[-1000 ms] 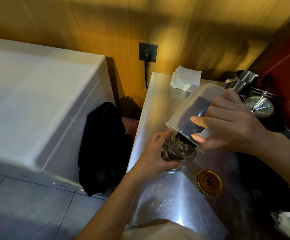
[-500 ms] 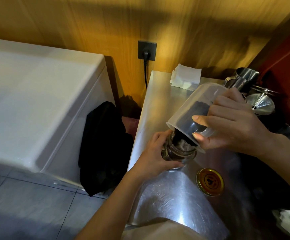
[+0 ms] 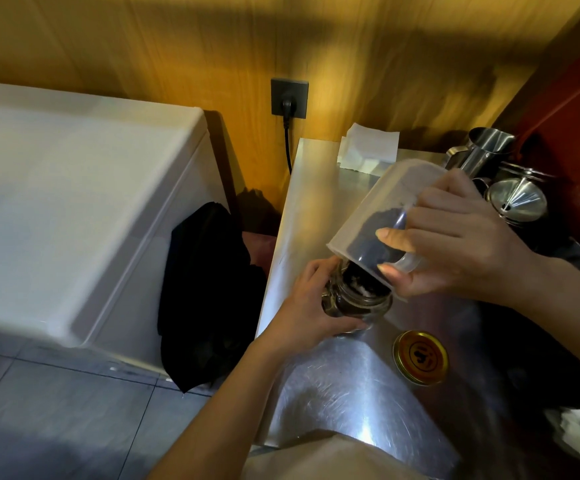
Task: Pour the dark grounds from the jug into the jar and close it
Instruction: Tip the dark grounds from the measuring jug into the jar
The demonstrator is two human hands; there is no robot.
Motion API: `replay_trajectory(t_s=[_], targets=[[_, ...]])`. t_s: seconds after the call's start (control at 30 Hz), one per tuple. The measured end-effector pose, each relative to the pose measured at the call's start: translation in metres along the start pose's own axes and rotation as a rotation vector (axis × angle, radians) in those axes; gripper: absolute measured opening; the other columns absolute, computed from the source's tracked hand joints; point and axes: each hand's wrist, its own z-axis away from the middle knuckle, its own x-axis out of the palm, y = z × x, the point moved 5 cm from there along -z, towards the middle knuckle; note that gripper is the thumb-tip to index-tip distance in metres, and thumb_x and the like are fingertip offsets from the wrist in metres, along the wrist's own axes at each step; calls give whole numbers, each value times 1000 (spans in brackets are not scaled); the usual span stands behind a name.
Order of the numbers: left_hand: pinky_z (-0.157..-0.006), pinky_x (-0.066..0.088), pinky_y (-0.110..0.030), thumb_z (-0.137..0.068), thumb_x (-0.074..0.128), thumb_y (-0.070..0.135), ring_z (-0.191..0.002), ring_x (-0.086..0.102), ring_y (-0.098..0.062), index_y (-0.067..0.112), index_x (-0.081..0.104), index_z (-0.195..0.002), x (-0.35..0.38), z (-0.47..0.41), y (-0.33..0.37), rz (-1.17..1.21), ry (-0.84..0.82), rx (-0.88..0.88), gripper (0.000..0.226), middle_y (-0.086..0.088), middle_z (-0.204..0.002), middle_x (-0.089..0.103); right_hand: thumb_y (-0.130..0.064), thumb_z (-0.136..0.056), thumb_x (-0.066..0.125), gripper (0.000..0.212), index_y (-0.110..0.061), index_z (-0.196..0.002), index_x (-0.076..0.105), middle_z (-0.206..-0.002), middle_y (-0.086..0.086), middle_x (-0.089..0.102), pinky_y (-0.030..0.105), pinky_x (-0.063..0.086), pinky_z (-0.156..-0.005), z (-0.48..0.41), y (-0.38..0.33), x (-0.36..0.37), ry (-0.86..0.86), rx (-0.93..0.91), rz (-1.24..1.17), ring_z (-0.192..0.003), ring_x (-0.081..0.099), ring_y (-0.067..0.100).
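Observation:
My right hand (image 3: 455, 237) grips the handle of a clear plastic jug (image 3: 378, 206), tipped steeply with its rim down over a small glass jar (image 3: 358, 303). Dark grounds (image 3: 375, 237) lie along the jug's lower side and slide into the jar's mouth. My left hand (image 3: 313, 306) wraps around the jar from the left, holding it upright on the steel counter (image 3: 333, 393). The jar's gold lid (image 3: 420, 356) lies flat on the counter to the right of the jar, apart from both hands.
Behind my right hand stand a steel pitcher (image 3: 482, 150) and a steel funnel (image 3: 517, 202). White folded paper (image 3: 368, 150) lies at the counter's back. A white chest appliance (image 3: 74, 202) and a black cloth (image 3: 205, 289) are left of the counter edge.
The jug has tipped a little further and more of the dark grounds have slid down to its rim and into the jar. Both hands keep their grips.

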Motion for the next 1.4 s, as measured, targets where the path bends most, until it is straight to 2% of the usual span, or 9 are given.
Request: replay_trajectory(t_s=[0.1,0.3,0.43,0.57,0.7,1.0,1.1,1.3,1.4], targets=[[-95,26,-3,-58,80,52,-120,37,1,44,34,-133,0,0,0,5,-5,1,88,19,-122,39,-18,-81,64,26,4,-68,66,-51,11,50,35,30,-61,3,6,-2,0,45,-14,-49,48,25],[-93,25,1,-58,80,52,-117,36,5,43,33,-134,-1,0,1,5,-10,5,89,13,-124,39,-17,-82,65,25,5,-69,66,-51,11,51,36,31,-61,1,6,0,-18,41,2,-49,48,24],[-96,31,-9,-60,80,50,-117,39,-3,33,37,-132,0,0,0,-14,-18,1,86,11,-123,39,-21,-84,62,30,3,-67,66,-52,11,53,35,32,-62,-2,4,0,-39,-12,3,-50,50,24],[-93,30,-3,-59,79,52,-116,39,0,35,37,-132,0,0,-1,-17,-11,10,86,14,-121,39,-22,-85,61,32,3,-64,66,-52,11,52,34,31,-63,-3,2,0,-25,-34,17,-49,49,25],[-91,32,-9,-58,77,55,-113,40,1,32,40,-129,-1,-1,0,-18,-11,8,83,14,-117,40,-22,-85,62,30,3,-68,67,-55,9,55,35,34,-63,-1,0,-1,-44,-63,11,-51,51,24],[-89,28,1,-56,77,55,-115,36,11,47,36,-127,0,-2,-2,-7,-13,2,83,25,-118,37,-21,-82,65,28,4,-70,68,-53,9,52,35,33,-62,3,0,-3,-30,-43,28,-51,47,24],[-93,30,-5,-56,77,56,-115,38,5,40,37,-130,0,-2,-3,-5,-14,-2,86,17,-119,39,-20,-81,67,27,4,-70,69,-53,8,53,36,34,-61,4,-2,-3,-28,-58,47,-51,46,23],[-90,26,2,-58,78,53,-116,33,15,36,38,-132,-1,-1,-1,11,-8,15,86,14,-125,39,-20,-79,70,23,2,-75,66,-54,7,53,35,35,-64,6,-10,-6,1,-106,60,-56,44,23],[-95,26,-2,-58,79,53,-120,36,7,33,40,-131,-1,-2,2,28,-2,39,85,8,-130,40,-20,-80,69,22,1,-78,63,-55,6,53,36,37,-63,5,-16,-6,3,-147,71,-59,42,22]])
